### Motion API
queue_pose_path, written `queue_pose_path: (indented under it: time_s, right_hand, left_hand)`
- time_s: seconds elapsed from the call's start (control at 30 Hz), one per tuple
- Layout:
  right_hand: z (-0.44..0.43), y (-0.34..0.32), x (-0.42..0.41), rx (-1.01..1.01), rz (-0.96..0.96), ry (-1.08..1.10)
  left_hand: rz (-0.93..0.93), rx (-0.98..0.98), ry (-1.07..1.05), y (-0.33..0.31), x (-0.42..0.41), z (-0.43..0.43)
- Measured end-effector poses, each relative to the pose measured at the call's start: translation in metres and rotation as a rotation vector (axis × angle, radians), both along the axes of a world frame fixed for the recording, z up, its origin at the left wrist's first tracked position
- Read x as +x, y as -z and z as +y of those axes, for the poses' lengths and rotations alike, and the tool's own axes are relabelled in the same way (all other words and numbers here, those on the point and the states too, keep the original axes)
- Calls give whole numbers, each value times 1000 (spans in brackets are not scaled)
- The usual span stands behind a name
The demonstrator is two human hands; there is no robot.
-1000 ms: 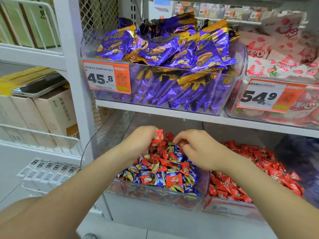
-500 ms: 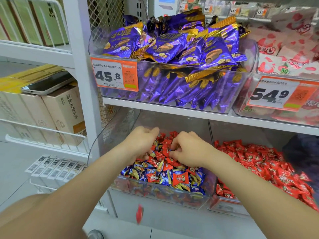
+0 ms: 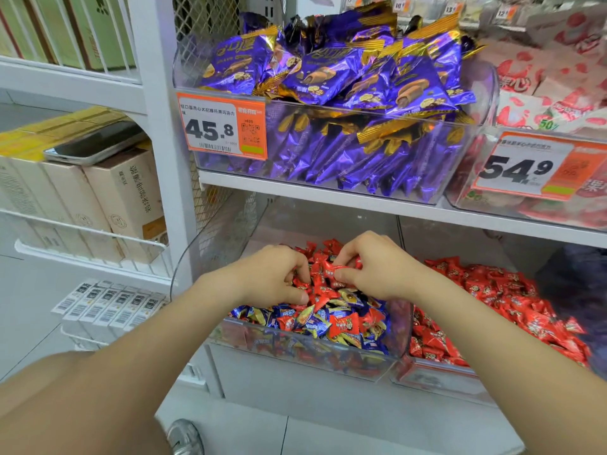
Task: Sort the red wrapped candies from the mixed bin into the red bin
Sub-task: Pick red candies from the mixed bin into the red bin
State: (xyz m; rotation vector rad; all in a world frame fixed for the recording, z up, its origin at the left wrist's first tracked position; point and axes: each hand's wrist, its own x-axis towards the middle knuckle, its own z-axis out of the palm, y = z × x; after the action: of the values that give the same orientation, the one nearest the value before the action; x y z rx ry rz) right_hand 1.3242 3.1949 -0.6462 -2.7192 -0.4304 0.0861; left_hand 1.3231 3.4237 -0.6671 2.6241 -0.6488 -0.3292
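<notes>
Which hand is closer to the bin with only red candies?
Right. The right hand pinches a candy in the mixed bin, just left of the red bin. The left hand is in the mixed bin too, farther left, beyond the right hand.

The mixed bin (image 3: 213, 251) is clear, glossy plastic, its candies (image 3: 341, 325) in shiny crinkled wrappers. At twelve o'clock, purple bags (image 3: 328, 70) gleam like metallic foil; at nine o'clock, boxes (image 3: 128, 198) look matt cardboard.

We see a bare left forearm (image 3: 157, 343) and a bare right forearm (image 3: 486, 326), with left hand (image 3: 276, 274) and right hand (image 3: 377, 267) uncovered. Just under the left forearm shows the rounded grey toe of a shoe (image 3: 184, 437).
</notes>
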Motion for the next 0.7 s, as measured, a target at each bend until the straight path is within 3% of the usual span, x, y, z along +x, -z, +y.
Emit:
queue_pose_path:
  time_s: [0.17,0.33,0.53,0.7]
  right_hand:
    - [-1,-5,-6,90,-81,26]
    - [4,-8,-13,106,-29,81]
    - [15,-7,-18,108,-134,123]
    - [19,-11,-21,156,-152,115]
  left_hand:
    - [-85,99,100,9,1,-6]
    - [-145,56,55,8,4,-8]
    - [-36,20,-48,5,-2,-12]
    - [38,-156,-152,-9,-5,-14]
